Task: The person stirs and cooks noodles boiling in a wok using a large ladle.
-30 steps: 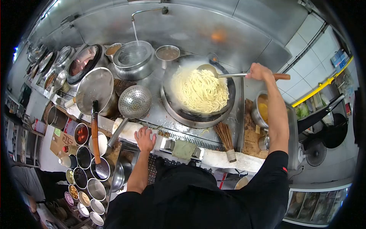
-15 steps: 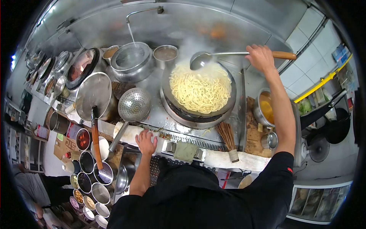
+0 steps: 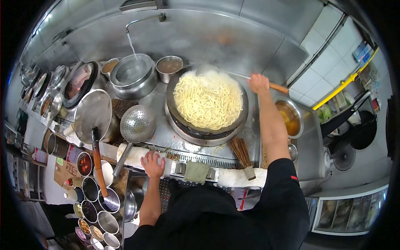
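My right hand is closed round the long handle of a ladle, which has a wooden grip end. The ladle's bowl is at the back edge of the wok, half lost in steam against the noodles. Pale thick noodles are heaped in the wok, which sits on a round burner. My left hand rests on the stove's front edge, at the end of a white folded cloth, with its fingers spread and nothing in it. A perforated strainer ladle lies just beyond that hand.
Water runs from a tap into a pot at the back. A bamboo brush lies at the stove's front. On the right is a bowl of orange-brown liquid. Several seasoning tubs stand at lower left, with a wood-handled tool across them.
My right hand has come down and toward the wok, bringing the ladle's bowl from above the noodles down to them at the back. My left hand stays on the edge. The view has shifted slightly.
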Demonstrator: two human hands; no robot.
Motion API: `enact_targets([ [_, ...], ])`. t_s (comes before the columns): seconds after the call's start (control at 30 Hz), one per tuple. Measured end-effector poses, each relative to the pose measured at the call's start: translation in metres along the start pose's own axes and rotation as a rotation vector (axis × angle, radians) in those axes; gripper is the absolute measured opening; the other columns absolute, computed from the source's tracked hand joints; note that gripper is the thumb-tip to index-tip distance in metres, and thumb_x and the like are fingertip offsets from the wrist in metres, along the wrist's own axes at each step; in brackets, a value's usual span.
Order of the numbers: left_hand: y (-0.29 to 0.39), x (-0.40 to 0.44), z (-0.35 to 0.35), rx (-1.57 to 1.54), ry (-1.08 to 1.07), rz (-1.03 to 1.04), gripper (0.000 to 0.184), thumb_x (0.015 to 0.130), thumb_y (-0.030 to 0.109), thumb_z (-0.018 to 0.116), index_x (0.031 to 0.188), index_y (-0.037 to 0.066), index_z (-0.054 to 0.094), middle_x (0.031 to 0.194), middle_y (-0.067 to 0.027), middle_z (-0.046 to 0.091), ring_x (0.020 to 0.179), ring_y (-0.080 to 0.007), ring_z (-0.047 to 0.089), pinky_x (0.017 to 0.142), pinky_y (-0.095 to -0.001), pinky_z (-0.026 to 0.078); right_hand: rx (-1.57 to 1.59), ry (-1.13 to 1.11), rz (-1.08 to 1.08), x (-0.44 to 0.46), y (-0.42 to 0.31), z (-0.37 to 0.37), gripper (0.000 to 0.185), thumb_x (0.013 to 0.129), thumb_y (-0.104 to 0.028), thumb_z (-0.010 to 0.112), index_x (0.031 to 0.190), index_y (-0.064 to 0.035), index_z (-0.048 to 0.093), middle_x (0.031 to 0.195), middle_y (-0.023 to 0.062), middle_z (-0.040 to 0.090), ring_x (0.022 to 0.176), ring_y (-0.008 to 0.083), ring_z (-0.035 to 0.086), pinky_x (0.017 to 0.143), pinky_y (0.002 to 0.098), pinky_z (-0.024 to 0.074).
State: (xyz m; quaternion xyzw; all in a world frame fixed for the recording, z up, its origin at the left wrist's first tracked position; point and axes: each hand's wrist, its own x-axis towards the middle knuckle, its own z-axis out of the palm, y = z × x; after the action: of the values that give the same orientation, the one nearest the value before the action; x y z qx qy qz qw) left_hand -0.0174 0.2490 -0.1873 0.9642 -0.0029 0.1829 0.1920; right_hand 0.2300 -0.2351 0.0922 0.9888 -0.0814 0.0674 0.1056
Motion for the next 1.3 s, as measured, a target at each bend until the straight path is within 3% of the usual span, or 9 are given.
enact_targets([
  [0.13,0.0,0.0,0.0,0.009,0.022,0.009,0.026,0.076,0.03,0.07,0.095,0.015,0.06,0.126,-0.0049,0.056,0.126,-0.0288,0.045,0.111,-0.055,0.022,0.062,-0.349,0.084,-0.012,-0.007,-0.012,0.05,0.086,-0.044,0.066,0.123,-0.0104,0.063,0.124,0.0129,0.064,0.116,0.0325,0.061,0.095,0.0452,0.0497],
  [0.33,0.001,0.0,0.0,-0.021,0.019,-0.005,0.026,0.076,0.03,0.071,0.094,0.015,0.06,0.125,-0.0049,0.056,0.125,-0.0286,0.046,0.111,-0.0547,0.023,0.143,-0.375,-0.115,0.003,0.018,0.016,0.063,0.082,-0.049,0.069,0.128,-0.0069,0.058,0.124,0.014,0.064,0.116,0.0329,0.06,0.1,0.0432,0.0457],
  [0.47,0.0,0.0,-0.001,-0.008,0.034,0.011,0.026,0.077,0.031,0.071,0.094,0.015,0.061,0.125,-0.005,0.057,0.125,-0.0283,0.046,0.11,-0.0544,0.024,0.236,-0.503,-0.04,0.003,0.015,-0.031,0.062,0.081,-0.048,0.07,0.125,-0.0047,0.06,0.124,0.0161,0.064,0.116,0.0321,0.06,0.099,0.0428,0.0458],
  [0.53,0.0,0.001,-0.001,-0.008,0.02,0.002,0.025,0.078,0.032,0.07,0.094,0.015,0.061,0.126,-0.0046,0.056,0.126,-0.0275,0.045,0.11,-0.0546,0.023,0.172,-0.365,-0.134,0.003,0.016,-0.052,0.055,0.08,-0.046,0.072,0.112,-0.0018,0.067,0.119,0.0162,0.063,0.103,0.0314,0.064,0.09,0.0403,0.0504],
  [0.67,-0.003,-0.001,0.002,-0.007,0.013,0.0,0.024,0.079,0.033,0.07,0.094,0.016,0.061,0.126,-0.0037,0.055,0.127,-0.0268,0.044,0.111,-0.0542,0.022,0.112,-0.393,-0.177,0.003,0.009,-0.095,0.05,0.079,-0.045,0.073,0.106,-0.0023,0.07,0.111,0.016,0.066,0.1,0.0324,0.065,0.088,0.041,0.0516],
  [0.93,-0.002,0.0,0.0,-0.01,0.027,0.017,0.024,0.079,0.032,0.07,0.094,0.016,0.06,0.125,-0.004,0.056,0.126,-0.0276,0.046,0.11,-0.0547,0.024,-0.194,-0.062,-0.284,-0.055,-0.025,-0.183,0.031,0.082,-0.034,0.074,0.089,-0.0046,0.071,0.098,0.017,0.07,0.096,0.0362,0.067,0.081,0.0485,0.0529],
  [0.97,-0.001,0.0,-0.001,-0.009,0.028,0.015,0.024,0.079,0.032,0.07,0.094,0.016,0.06,0.125,-0.004,0.056,0.126,-0.0276,0.046,0.11,-0.0547,0.024,-0.193,-0.061,-0.286,-0.059,-0.023,-0.182,0.031,0.082,-0.034,0.074,0.089,-0.0046,0.071,0.098,0.017,0.07,0.096,0.0362,0.067,0.081,0.0485,0.0529],
  [1.13,-0.001,0.0,0.0,-0.011,0.038,0.028,0.025,0.078,0.031,0.071,0.094,0.015,0.059,0.125,-0.0044,0.056,0.125,-0.0282,0.046,0.109,-0.0555,0.025,-0.271,0.52,-0.479,-0.047,0.019,-0.156,0.022,0.076,-0.026,0.076,0.087,-0.0104,0.064,0.086,0.0099,0.065,0.084,0.0295,0.065,0.073,0.0432,0.0498],
  [1.3,-0.001,0.001,-0.001,-0.021,0.031,0.031,0.025,0.078,0.03,0.07,0.095,0.016,0.059,0.125,-0.0043,0.056,0.125,-0.0284,0.046,0.109,-0.0556,0.024,-0.2,0.577,-0.386,-0.02,0.05,-0.072,0.022,0.077,-0.023,0.075,0.089,-0.0112,0.061,0.087,0.0073,0.063,0.085,0.0281,0.063,0.074,0.0418,0.0481],
])
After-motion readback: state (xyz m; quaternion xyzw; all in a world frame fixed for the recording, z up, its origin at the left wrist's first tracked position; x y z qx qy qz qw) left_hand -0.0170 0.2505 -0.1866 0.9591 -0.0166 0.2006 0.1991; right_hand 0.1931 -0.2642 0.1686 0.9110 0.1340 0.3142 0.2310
